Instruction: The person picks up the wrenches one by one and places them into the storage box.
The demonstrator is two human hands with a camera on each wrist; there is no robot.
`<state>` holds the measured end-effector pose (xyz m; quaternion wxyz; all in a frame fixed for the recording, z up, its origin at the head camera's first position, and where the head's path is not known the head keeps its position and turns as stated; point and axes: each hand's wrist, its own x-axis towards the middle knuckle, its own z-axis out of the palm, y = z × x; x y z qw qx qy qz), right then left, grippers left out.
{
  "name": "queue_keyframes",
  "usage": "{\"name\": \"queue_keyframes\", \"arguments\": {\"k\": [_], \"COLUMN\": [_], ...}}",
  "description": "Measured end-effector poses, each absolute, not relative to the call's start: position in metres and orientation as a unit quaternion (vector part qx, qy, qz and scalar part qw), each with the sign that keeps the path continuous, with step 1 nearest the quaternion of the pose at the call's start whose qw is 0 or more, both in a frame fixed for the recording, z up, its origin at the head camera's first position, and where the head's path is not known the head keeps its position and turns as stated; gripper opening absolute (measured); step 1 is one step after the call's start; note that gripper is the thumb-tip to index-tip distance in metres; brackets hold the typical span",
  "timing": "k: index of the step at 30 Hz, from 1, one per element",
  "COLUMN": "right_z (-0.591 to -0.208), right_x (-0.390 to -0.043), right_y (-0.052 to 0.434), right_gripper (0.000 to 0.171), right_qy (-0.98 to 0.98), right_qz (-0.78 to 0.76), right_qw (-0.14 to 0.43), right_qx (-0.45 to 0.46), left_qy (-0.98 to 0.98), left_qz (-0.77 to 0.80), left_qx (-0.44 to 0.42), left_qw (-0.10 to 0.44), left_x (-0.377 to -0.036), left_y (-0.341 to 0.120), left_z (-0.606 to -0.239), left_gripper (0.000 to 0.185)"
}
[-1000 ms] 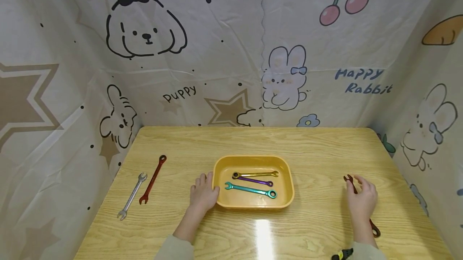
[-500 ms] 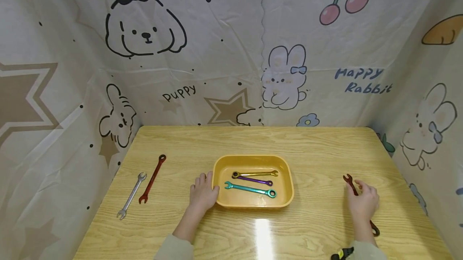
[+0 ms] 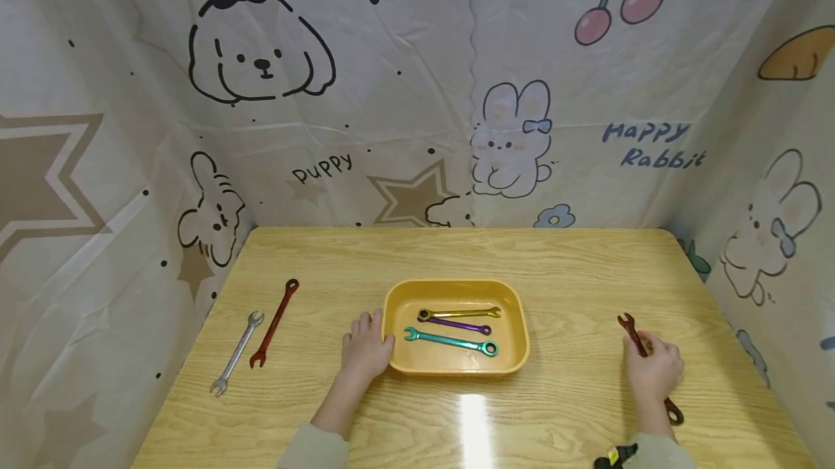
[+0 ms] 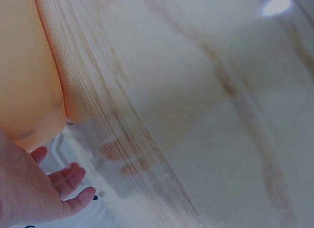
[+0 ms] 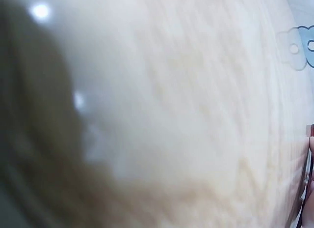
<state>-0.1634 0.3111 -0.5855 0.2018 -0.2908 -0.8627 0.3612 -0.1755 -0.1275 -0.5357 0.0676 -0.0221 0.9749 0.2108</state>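
Observation:
My right hand (image 3: 655,375) grips a dark red combination wrench (image 3: 631,330) at the table's right side. Its open-ended head sticks out past the fingers, and its ring end shows below by the wrist. Only a sliver of that hand (image 5: 309,208) enters the right wrist view. My left hand (image 3: 367,344) rests against the left wall of a yellow tray (image 3: 522,324), fingers extended and thumb at the rim. In the tray lie a gold wrench (image 3: 463,314), a purple wrench (image 3: 457,325) partly under it, and a teal wrench (image 3: 450,341).
On the table's left lie a silver wrench (image 3: 237,353) and a red wrench (image 3: 275,324), roughly parallel. The wooden table (image 3: 574,266) meets a printed cloth backdrop (image 3: 404,41) at its back and sides. A black and yellow strap (image 3: 615,457) shows by the right sleeve.
My right hand's fingers have closed in around the dark red wrench, and more of its open-ended head now shows beyond them. The left hand and the tray have stayed in place.

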Motion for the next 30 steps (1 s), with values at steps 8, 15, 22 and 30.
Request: {"name": "queue_keyframes", "arguments": {"k": [8,15,22,30], "right_z": [-0.5860,-0.5838,-0.5863,-0.5875], "right_x": [-0.1631,-0.1626,-0.1640,-0.1643], "right_y": [0.3114,0.3111,0.3106,0.3110], "right_gripper": [0.031,0.032,0.029,0.029], "right_qy": [-0.863,-0.861,-0.865,-0.872], "right_qz": [0.361,0.364,0.355,0.339], "right_qw": [0.191,0.191,0.216,0.229], "right_qx": [-0.299,-0.298,-0.281,-0.270], "left_qy": [0.976,0.975,0.976,0.976], "left_qz": [0.208,0.209,0.209,0.211], "left_qx": [-0.020,-0.021,-0.020,-0.017], "left_qw": [0.067,0.066,0.062,0.056], "left_x": [-0.1757,-0.1759,-0.1760,-0.1752], "left_y": [-0.1281,-0.1283,-0.1282,-0.1282], "left_z": [-0.5380,-0.5379,-0.5389,-0.5379], "left_gripper": [0.051,0.051,0.051,0.050]}}
